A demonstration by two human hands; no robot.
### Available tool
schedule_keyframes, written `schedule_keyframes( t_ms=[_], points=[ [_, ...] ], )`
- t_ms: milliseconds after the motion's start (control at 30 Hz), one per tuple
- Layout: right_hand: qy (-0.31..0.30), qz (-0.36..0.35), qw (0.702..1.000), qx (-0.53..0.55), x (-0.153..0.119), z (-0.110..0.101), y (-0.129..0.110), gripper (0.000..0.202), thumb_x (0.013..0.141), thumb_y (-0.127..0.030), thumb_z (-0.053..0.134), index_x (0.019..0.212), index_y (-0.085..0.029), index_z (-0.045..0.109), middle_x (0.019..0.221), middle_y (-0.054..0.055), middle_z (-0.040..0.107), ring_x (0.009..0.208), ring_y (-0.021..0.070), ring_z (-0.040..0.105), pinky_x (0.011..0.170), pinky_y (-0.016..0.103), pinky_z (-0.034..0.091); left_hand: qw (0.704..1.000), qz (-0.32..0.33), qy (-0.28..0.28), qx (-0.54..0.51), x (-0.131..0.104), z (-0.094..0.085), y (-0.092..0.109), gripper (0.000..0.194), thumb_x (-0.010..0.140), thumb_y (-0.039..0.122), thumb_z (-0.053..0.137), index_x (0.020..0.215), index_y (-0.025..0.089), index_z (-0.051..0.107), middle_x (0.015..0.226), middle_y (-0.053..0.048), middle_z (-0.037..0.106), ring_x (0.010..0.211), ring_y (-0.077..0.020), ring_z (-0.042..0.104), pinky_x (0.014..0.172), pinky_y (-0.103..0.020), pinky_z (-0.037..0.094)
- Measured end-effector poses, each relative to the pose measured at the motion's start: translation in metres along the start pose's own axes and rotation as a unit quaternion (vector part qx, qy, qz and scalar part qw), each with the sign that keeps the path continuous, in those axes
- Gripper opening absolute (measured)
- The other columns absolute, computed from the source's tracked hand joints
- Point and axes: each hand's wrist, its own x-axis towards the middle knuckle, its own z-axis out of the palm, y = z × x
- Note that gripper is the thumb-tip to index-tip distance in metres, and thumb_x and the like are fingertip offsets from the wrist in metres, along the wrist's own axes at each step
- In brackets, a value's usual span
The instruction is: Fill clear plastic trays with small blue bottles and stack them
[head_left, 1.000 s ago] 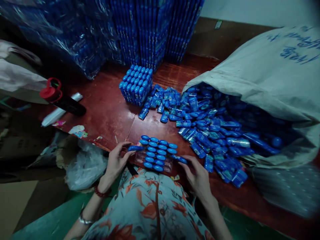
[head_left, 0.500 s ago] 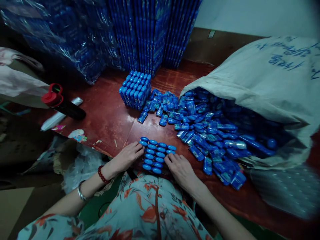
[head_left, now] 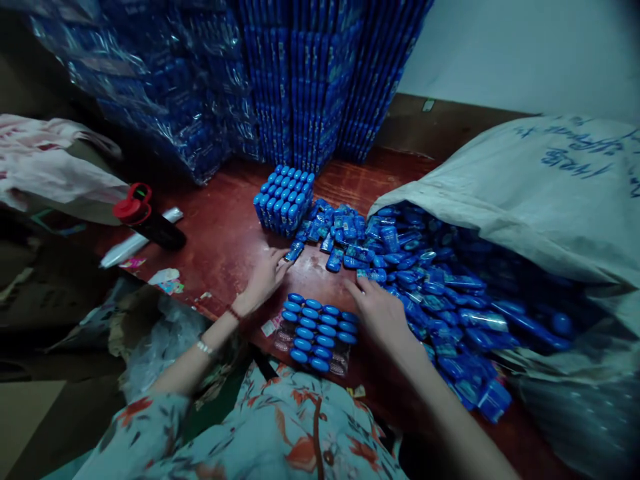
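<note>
My left hand [head_left: 267,275] reaches over the table with its fingers stretched out, the fingertips at a small flat blue pack [head_left: 295,251]. My right hand [head_left: 384,313] lies at the near edge of the loose blue packs [head_left: 420,267]; its thumb and fingers are apart, and the fingertips are near a printed pack [head_left: 371,275]. Between my forearms is a clear plastic tray [head_left: 338,363] with oval cells. Rows of blue packs [head_left: 306,333] stand in it with their glossy rounded ends up, and a few cells at its sides show bare.
Behind stands a block of stacked blue packs [head_left: 284,200], with tall blue stacks [head_left: 300,87] beyond. At right a large white sack [head_left: 480,167] spills loose packs. A black bottle with a red lid [head_left: 150,217] stands at left beside a clear plastic roll [head_left: 117,247].
Both hands have left the sides of the tray and moved forward to the loose packs, the left toward the single pack, the right toward the pile's edge. The view has shifted slightly.
</note>
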Motion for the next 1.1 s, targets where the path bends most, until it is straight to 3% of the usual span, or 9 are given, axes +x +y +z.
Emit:
schedule_keyframes(
  t_ms=[167, 300, 433, 567, 700, 800, 867, 1000, 1100],
  points=[
    [-0.066, -0.097, 0.993, -0.008, 0.086, 0.032, 0.008, 0.042, 0.088, -0.007, 0.034, 0.125, -0.018, 0.049, 0.132, 0.013, 0.048, 0.103, 0.0252, 0.050, 0.072, 0.033, 0.042, 0.972, -0.112, -0.140, 0.155, 0.069, 0.025, 0.015, 0.033, 0.086, 0.022, 0.052, 0.115, 0.007, 0.048, 0.108, -0.019, 0.058, 0.100, -0.0277, 0.059, 0.081, -0.036, 0.047],
    [-0.069, -0.164, 0.983, 0.042, 0.095, 0.053, 0.017, 0.040, 0.087, -0.005, 0.033, 0.121, -0.016, 0.051, 0.125, 0.014, 0.052, 0.103, 0.0226, 0.051, 0.081, 0.034, 0.042, 0.968, -0.099, -0.173, 0.155, 0.065, 0.024, 0.011, 0.037, 0.083, 0.022, 0.055, 0.118, 0.011, 0.047, 0.108, -0.017, 0.058, 0.095, -0.0272, 0.062, 0.077, -0.034, 0.048],
    [0.016, -0.071, 0.981, 0.182, 0.052, 0.057, 0.038, 0.038, 0.085, -0.009, 0.040, 0.121, -0.016, 0.048, 0.126, 0.014, 0.047, 0.103, 0.0207, 0.053, 0.076, 0.030, 0.047, 0.987, -0.081, -0.119, 0.077, 0.018, 0.001, -0.017, 0.028, 0.086, 0.028, 0.051, 0.111, 0.015, 0.052, 0.108, -0.011, 0.058, 0.093, -0.0218, 0.060, 0.081, -0.032, 0.047],
    [0.170, 0.108, 0.913, 0.355, -0.028, 0.050, 0.056, 0.023, 0.085, -0.029, 0.050, 0.105, -0.018, 0.056, 0.113, 0.012, 0.053, 0.101, 0.0212, 0.055, 0.076, 0.031, 0.050, 0.985, -0.129, 0.008, -0.111, -0.057, -0.032, -0.036, 0.026, 0.080, 0.040, 0.056, 0.090, 0.016, 0.057, 0.084, -0.003, 0.062, 0.080, -0.0171, 0.059, 0.076, -0.028, 0.048],
    [0.136, 0.279, 0.830, 0.462, -0.106, 0.042, 0.046, 0.024, 0.081, -0.042, 0.058, 0.092, -0.020, 0.059, 0.071, 0.001, 0.062, 0.058, 0.0154, 0.059, 0.053, 0.027, 0.049, 0.967, -0.186, 0.013, -0.174, -0.119, -0.048, -0.017, 0.029, 0.077, 0.042, 0.061, 0.090, 0.017, 0.061, 0.081, -0.002, 0.065, 0.074, -0.0163, 0.061, 0.070, -0.026, 0.050],
    [0.082, 0.333, 0.771, 0.536, -0.132, 0.037, 0.017, 0.025, 0.083, -0.043, 0.055, 0.093, -0.020, 0.058, 0.054, -0.003, 0.058, 0.041, 0.0133, 0.053, 0.042, 0.025, 0.046, 0.976, -0.127, -0.021, -0.175, -0.134, -0.040, 0.007, 0.021, 0.084, 0.034, 0.055, 0.095, 0.018, 0.061, 0.086, -0.003, 0.066, 0.078, -0.0156, 0.062, 0.071, -0.025, 0.051],
    [0.083, 0.306, 0.783, 0.535, -0.132, 0.035, -0.008, 0.023, 0.084, -0.040, 0.056, 0.095, -0.020, 0.058, 0.065, -0.001, 0.063, 0.049, 0.0139, 0.058, 0.048, 0.025, 0.050, 0.985, -0.063, -0.030, -0.156, -0.134, -0.028, 0.018, 0.019, 0.089, 0.026, 0.047, 0.102, 0.018, 0.059, 0.093, -0.005, 0.064, 0.084, -0.0153, 0.061, 0.075, -0.025, 0.050],
    [0.127, 0.190, 0.870, 0.437, -0.120, 0.041, -0.044, 0.019, 0.089, -0.025, 0.048, 0.104, -0.021, 0.058, 0.095, 0.005, 0.063, 0.084, 0.0168, 0.063, 0.077, 0.030, 0.053, 0.997, 0.032, -0.060, -0.048, -0.131, -0.009, 0.021, 0.032, 0.091, 0.013, 0.035, 0.118, 0.020, 0.051, 0.100, -0.007, 0.058, 0.089, -0.0152, 0.058, 0.076, -0.026, 0.050],
    [0.098, 0.085, 0.934, 0.333, -0.118, 0.043, -0.051, 0.034, 0.089, -0.011, 0.037, 0.118, -0.018, 0.053, 0.105, 0.009, 0.060, 0.091, 0.0159, 0.062, 0.078, 0.028, 0.053, 0.991, 0.087, -0.090, 0.040, -0.130, -0.007, 0.021, 0.040, 0.088, 0.007, 0.033, 0.124, 0.019, 0.046, 0.095, -0.008, 0.056, 0.083, -0.0165, 0.056, 0.071, -0.027, 0.050]
  ],
)
